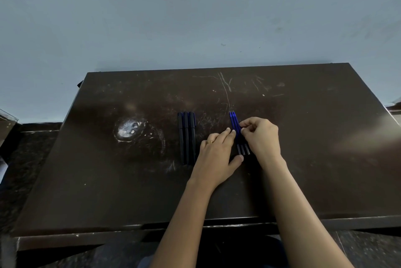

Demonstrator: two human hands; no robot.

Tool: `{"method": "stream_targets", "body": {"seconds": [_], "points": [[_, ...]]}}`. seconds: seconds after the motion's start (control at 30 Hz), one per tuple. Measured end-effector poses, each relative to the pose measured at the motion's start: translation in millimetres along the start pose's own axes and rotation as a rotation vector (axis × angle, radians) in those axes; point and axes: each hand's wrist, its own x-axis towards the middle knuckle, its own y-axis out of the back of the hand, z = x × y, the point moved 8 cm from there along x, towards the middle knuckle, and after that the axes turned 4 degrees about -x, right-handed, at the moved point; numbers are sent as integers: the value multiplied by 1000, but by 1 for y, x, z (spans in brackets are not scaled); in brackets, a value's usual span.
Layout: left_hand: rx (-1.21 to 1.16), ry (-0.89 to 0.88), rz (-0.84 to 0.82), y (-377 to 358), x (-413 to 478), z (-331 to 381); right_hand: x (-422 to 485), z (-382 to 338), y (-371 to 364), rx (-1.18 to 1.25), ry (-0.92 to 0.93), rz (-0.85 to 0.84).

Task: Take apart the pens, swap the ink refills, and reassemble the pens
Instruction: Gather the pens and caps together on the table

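Note:
Three dark pens (186,137) lie side by side on the dark brown table (108,181), pointing away from me. To their right lie three blue ink refills (235,123) with clear lower ends, also side by side. My left hand (217,155), with a ring on it, rests flat on the table and its fingertips press the refills' left side. From the right, my right hand (260,137) pinches the refills with its fingertips. Both hands cover the middle of the refills.
A pale scuffed round mark (128,130) is on the table at the left. A light blue wall (195,18) rises right behind the table's far edge. Dark floor shows at the left, and another table's corner (395,111) at the right edge.

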Motion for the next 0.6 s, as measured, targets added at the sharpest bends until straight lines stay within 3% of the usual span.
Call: {"method": "stream_targets", "body": {"seconds": [0.6], "points": [[33,2,18,-4,1,1,1,4,-4,53,-32,-26]]}}
